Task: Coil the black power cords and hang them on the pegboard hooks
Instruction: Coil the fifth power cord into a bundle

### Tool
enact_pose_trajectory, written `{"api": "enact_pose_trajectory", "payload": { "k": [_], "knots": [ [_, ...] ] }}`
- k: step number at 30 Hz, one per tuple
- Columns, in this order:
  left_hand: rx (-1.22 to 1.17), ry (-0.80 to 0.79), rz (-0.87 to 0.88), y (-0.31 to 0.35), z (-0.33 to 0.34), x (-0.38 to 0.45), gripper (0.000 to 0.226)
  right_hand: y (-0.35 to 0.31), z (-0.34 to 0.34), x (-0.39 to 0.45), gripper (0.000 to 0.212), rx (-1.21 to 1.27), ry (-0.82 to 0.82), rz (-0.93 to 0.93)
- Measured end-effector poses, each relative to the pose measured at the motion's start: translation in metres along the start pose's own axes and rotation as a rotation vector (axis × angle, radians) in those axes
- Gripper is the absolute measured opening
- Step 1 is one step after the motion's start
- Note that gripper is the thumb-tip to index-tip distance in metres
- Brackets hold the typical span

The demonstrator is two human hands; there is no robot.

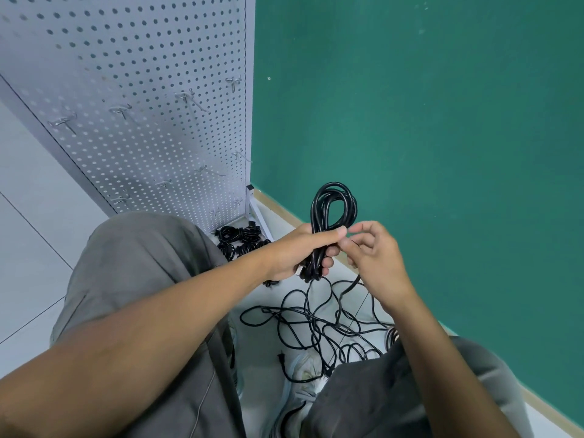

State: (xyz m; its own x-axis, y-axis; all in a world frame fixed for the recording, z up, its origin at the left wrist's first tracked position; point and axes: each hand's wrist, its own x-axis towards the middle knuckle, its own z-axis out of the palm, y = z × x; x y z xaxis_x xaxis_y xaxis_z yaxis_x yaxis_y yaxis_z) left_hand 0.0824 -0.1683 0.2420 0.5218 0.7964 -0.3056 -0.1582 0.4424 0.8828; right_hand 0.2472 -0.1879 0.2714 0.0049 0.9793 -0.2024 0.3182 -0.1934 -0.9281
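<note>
My left hand (300, 251) grips a coiled black power cord (333, 205) around its middle, and the coil's loop stands up above my fist. My right hand (376, 251) sits just right of it, fingers curled, pinching the cord's free strand, which trails down to the floor. A tangle of loose black cords (319, 327) lies on the floor between my knees. The grey pegboard (142, 90) stands at the upper left with several bare metal hooks (121, 110).
Several coiled black cords (241, 240) lie in a pile at the pegboard's foot. A green wall (426, 121) with a wooden baseboard runs along the right. My knees in grey trousers and my shoes fill the lower frame. Pale floor tiles lie at the left.
</note>
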Motion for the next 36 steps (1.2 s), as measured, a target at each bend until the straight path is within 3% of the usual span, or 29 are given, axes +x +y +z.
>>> {"api": "enact_pose_trajectory", "payload": {
  "k": [7, 14, 21, 24, 29, 32, 36],
  "knots": [
    [-0.116, 0.006, 0.031, 0.01, 0.007, -0.019, 0.03, 0.022, -0.013, -0.033, 0.019, 0.078, 0.013, 0.023],
    [0.056, 0.04, -0.003, 0.011, 0.011, -0.037, 0.031, 0.02, -0.018, -0.058, 0.013, 0.182, 0.08, 0.0],
    [0.306, 0.057, 0.013, 0.007, 0.026, -0.059, 0.032, -0.014, -0.015, -0.083, 0.016, 0.237, 0.148, -0.147],
    [0.409, 0.026, 0.069, 0.014, 0.042, -0.07, 0.034, -0.042, -0.015, -0.098, 0.021, 0.132, 0.19, -0.221],
    [0.593, 0.125, 0.298, 0.034, 0.072, -0.09, 0.032, -0.091, -0.015, -0.121, 0.02, 0.123, 0.171, -0.306],
    [0.666, 0.123, 0.345, 0.047, 0.079, -0.107, 0.05, -0.114, -0.018, -0.132, 0.021, 0.099, 0.141, -0.377],
    [0.744, 0.112, 0.371, 0.06, 0.087, -0.132, 0.056, -0.138, -0.017, -0.147, 0.027, 0.066, 0.082, -0.451]
  ]
}}
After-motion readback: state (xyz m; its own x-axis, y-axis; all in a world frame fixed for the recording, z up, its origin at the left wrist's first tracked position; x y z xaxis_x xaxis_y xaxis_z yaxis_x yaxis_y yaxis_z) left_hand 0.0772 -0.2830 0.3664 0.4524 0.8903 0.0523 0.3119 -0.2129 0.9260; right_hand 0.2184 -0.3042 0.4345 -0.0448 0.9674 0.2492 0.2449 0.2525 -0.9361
